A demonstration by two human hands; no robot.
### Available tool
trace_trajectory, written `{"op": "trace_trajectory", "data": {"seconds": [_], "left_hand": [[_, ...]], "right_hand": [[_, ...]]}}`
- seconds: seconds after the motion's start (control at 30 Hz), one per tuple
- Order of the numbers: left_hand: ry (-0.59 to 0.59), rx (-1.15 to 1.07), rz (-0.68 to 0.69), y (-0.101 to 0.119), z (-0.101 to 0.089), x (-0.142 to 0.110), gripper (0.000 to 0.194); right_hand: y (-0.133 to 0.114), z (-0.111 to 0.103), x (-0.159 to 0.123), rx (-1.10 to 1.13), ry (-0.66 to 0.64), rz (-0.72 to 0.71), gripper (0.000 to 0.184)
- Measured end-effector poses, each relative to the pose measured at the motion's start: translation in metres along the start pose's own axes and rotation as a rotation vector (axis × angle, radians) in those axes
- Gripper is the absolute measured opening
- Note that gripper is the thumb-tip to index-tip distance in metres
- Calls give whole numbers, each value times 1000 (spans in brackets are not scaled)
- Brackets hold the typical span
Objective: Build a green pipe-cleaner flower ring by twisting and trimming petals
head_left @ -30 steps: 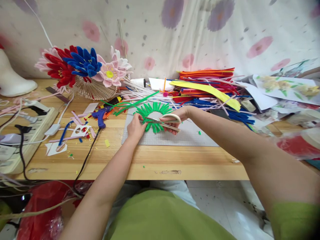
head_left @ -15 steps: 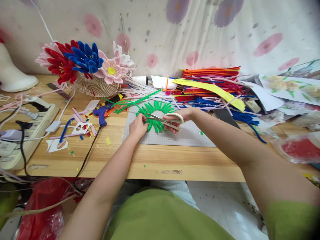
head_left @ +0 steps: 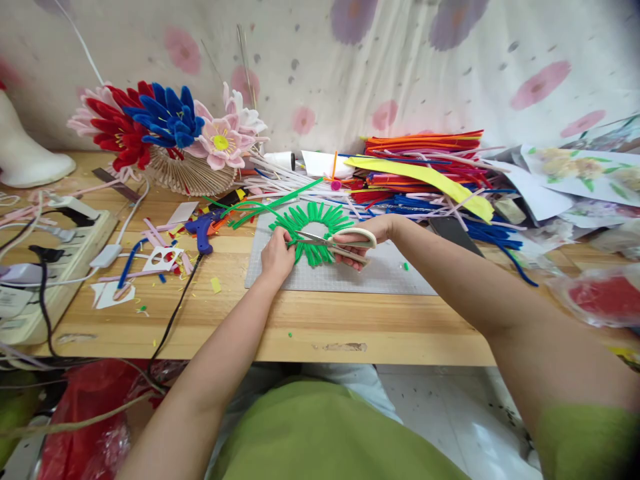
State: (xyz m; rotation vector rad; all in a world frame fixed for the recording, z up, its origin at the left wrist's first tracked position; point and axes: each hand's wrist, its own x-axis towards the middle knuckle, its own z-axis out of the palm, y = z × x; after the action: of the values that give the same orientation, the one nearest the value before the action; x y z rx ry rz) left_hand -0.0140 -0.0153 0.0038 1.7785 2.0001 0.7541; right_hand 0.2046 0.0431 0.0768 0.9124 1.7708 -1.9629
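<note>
My left hand (head_left: pixel 278 255) pinches the left edge of a green pipe-cleaner flower ring (head_left: pixel 314 220) that lies on a grey cutting mat (head_left: pixel 390 275). My right hand (head_left: pixel 364 239) is closed round the cream handles of a pair of scissors (head_left: pixel 334 243). Their blades point left across the ring, with the tips close to my left fingers. Both hands sit at the middle of the wooden table (head_left: pixel 300 323).
A heap of coloured pipe cleaners (head_left: pixel 425 175) lies behind the mat. Finished red, blue and pink flowers (head_left: pixel 165 130) stand at the back left. A blue glue gun (head_left: pixel 203 228) with its black cord, paper scraps and a power strip (head_left: pixel 35 267) lie on the left. Printed sheets (head_left: pixel 580 170) lie at right.
The hands and the green ring stay in nearly the same place; the scissors have shifted slightly to the right across the ring. The view has moved a little.
</note>
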Motion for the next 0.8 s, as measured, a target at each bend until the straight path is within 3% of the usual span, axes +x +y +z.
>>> {"op": "trace_trajectory", "data": {"seconds": [0.47, 0.67, 0.8], "left_hand": [[92, 131, 124, 4, -2, -5, 11], [116, 71, 154, 7, -6, -10, 9], [155, -27, 173, 5, -8, -11, 10]], "right_hand": [[-14, -14, 27, 16, -98, 10, 68], [-20, -26, 32, -62, -201, -27, 80], [-19, -33, 34, -100, -150, -97, 84]]}}
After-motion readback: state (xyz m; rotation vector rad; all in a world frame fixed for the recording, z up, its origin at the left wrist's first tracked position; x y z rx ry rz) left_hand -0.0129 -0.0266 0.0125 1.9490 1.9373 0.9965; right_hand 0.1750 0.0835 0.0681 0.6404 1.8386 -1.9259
